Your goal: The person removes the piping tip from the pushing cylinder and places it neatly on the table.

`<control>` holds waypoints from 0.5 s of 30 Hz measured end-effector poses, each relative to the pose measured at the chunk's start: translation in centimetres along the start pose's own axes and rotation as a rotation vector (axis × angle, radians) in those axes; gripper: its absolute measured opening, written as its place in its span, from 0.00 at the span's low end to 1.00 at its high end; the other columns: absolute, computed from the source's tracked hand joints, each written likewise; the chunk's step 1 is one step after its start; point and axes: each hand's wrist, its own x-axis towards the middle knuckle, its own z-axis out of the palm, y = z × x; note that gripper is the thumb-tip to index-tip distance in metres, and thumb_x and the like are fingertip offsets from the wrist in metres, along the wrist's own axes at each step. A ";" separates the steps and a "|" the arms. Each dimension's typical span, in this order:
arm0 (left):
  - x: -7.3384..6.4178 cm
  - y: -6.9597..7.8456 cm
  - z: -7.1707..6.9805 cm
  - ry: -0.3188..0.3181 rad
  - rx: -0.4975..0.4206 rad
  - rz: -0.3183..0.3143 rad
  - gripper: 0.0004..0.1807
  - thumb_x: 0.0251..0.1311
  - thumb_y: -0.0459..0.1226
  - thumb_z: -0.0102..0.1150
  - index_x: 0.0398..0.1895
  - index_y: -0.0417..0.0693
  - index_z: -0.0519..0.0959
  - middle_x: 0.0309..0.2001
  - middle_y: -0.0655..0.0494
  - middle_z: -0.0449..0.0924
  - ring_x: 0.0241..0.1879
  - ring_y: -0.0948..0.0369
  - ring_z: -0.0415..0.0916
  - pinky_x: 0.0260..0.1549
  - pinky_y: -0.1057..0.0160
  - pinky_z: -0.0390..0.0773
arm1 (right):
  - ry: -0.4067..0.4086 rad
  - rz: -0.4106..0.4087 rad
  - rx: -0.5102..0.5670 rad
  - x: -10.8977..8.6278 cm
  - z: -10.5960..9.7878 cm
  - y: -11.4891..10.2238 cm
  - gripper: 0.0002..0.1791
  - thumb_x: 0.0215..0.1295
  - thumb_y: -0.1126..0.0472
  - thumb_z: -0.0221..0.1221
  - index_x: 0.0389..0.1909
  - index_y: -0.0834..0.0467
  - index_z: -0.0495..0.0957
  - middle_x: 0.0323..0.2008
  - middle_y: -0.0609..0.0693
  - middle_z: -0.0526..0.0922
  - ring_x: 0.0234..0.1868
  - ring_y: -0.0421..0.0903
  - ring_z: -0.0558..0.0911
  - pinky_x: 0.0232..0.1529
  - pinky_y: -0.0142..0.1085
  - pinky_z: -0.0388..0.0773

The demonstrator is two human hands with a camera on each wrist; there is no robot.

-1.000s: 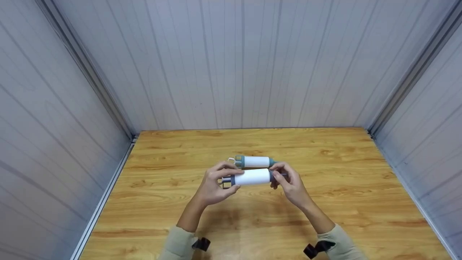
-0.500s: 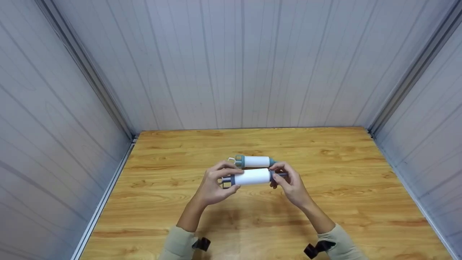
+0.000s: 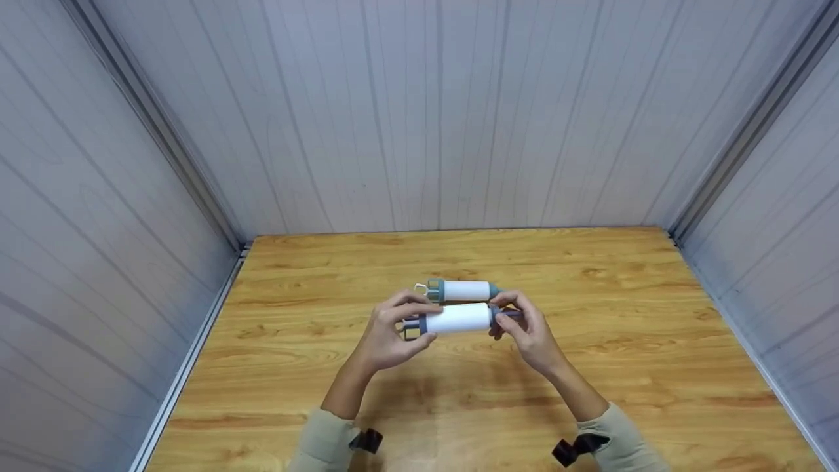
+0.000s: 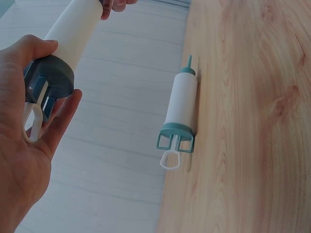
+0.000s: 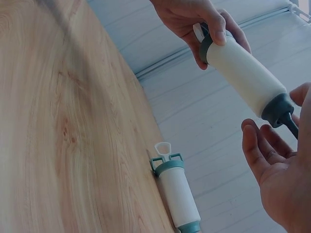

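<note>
A large plastic syringe (image 3: 459, 318) with a white barrel and dark blue-grey ends is held up above the table, lying roughly sideways. My left hand (image 3: 392, 334) grips its loop end, thumb and fingers on either side of the collar; in the left wrist view a white pull ring (image 4: 33, 124) shows by the palm. At the other end, my right hand (image 3: 528, 331) has its thumb and fingers around the nozzle cap (image 5: 278, 109). Just behind, a second syringe (image 3: 467, 290) with teal ends lies on the table, its white ring pointing left.
The wood-grain table (image 3: 282, 393) runs back to a pale panel wall (image 3: 439, 118). Similar panels stand at left and right, with metal framing at the corners. Black straps with small blocks sit on both sleeves.
My right fingers have shifted slightly at the nozzle end. The left hand keeps its grip, and the teal-ended syringe lies where it was.
</note>
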 end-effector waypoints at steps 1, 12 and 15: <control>0.0 0.0 0.0 -0.001 0.002 -0.001 0.20 0.61 0.30 0.80 0.57 0.50 0.93 0.56 0.45 0.89 0.55 0.49 0.90 0.53 0.57 0.94 | 0.005 0.006 -0.008 0.0 0.0 0.0 0.11 0.84 0.73 0.52 0.59 0.77 0.72 0.47 0.48 0.81 0.36 0.38 0.87 0.38 0.31 0.88; 0.1 0.0 0.2 -0.008 0.011 -0.020 0.20 0.61 0.30 0.80 0.56 0.50 0.94 0.56 0.45 0.89 0.55 0.49 0.90 0.51 0.57 0.95 | 0.010 0.048 -0.033 -0.1 -0.2 -0.2 0.10 0.87 0.70 0.51 0.57 0.75 0.74 0.42 0.47 0.82 0.33 0.38 0.85 0.35 0.31 0.87; 0.1 0.1 0.2 -0.009 0.016 -0.031 0.20 0.61 0.30 0.80 0.56 0.50 0.94 0.56 0.46 0.89 0.55 0.50 0.89 0.51 0.58 0.94 | 0.015 0.045 -0.035 -0.1 -0.2 -0.1 0.10 0.87 0.70 0.52 0.57 0.75 0.74 0.41 0.47 0.82 0.33 0.38 0.85 0.34 0.31 0.87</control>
